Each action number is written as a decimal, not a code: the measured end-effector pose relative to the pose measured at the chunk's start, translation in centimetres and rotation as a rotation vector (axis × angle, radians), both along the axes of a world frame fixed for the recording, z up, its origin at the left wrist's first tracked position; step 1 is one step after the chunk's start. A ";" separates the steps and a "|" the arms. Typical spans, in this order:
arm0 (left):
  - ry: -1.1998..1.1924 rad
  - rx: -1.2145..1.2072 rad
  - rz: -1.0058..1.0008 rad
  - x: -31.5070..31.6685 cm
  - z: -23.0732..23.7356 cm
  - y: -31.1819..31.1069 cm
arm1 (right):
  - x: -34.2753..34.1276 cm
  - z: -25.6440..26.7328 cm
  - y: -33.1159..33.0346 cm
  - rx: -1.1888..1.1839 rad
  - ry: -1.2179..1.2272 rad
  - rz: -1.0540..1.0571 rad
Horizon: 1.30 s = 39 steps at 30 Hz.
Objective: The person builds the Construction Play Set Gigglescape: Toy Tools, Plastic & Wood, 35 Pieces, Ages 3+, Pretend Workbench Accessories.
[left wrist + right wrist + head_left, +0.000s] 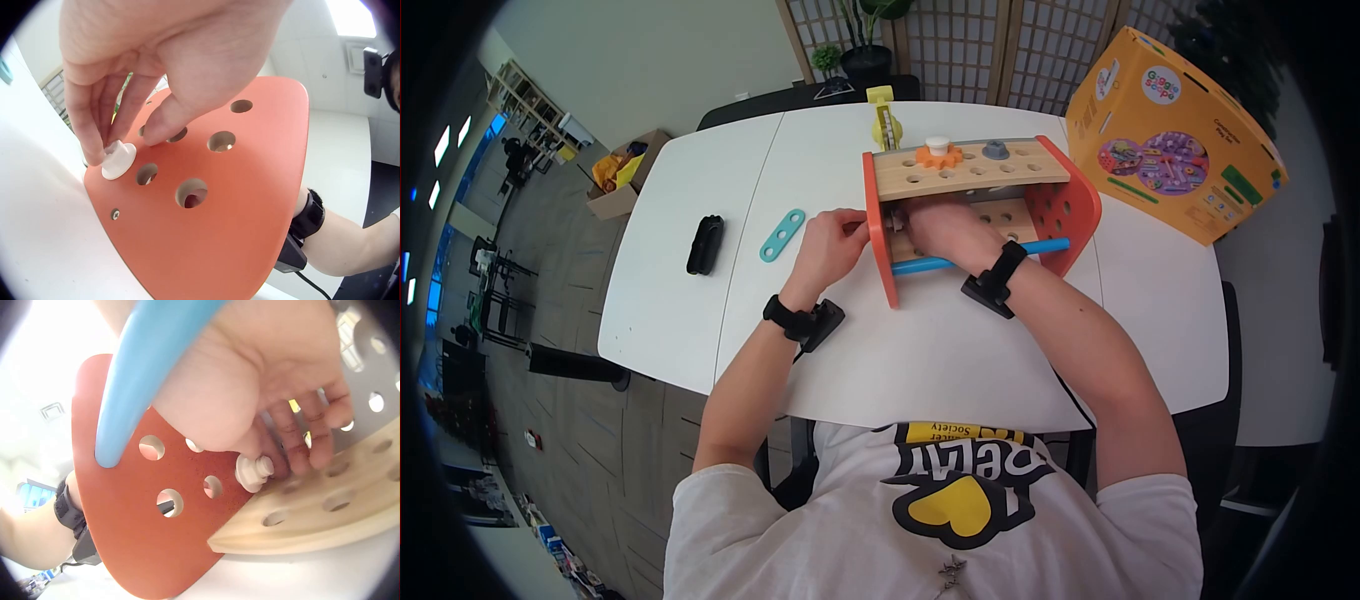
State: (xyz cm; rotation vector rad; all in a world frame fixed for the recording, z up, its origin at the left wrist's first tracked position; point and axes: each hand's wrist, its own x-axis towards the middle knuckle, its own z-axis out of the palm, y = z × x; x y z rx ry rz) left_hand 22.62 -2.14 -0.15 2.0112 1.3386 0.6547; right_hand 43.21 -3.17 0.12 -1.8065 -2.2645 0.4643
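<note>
A toy workbench has a red side panel [244,169] with round holes, a wooden top [970,172] and a blue bar [925,266]. My left hand [832,250] is outside that panel, fingertips and thumb around a white flanged plastic piece [119,160] at a hole near its edge. Inside the bench, between top and lower board [300,519], my right hand [281,375] reaches past the bar. Its thumb and forefinger pinch a white stepped plastic piece [252,472] against the panel's inner face; the other fingers curl beside it. The top partly hides this hand in the head view.
An orange gear [939,155] with a white knob and a grey piece [996,150] sit on the bench top. A yellow toy [884,120] stands behind. Left lie a teal strip [782,236] and a black case [705,245]; a yellow box [1170,130] stands right.
</note>
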 end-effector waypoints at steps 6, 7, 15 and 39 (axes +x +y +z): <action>-0.001 -0.005 0.005 0.0 0.1 -0.1 | -0.6 2.2 -0.8 -0.074 0.033 -0.012; 0.002 0.000 0.001 0.0 0.2 -0.1 | -0.5 2.3 -0.9 -0.066 0.065 0.002; -0.008 0.011 0.001 0.1 0.0 0.0 | -0.3 1.6 -0.4 -0.113 0.014 0.060; 0.007 0.004 -0.001 0.1 0.1 0.0 | -0.2 1.5 -0.8 -0.023 0.144 0.058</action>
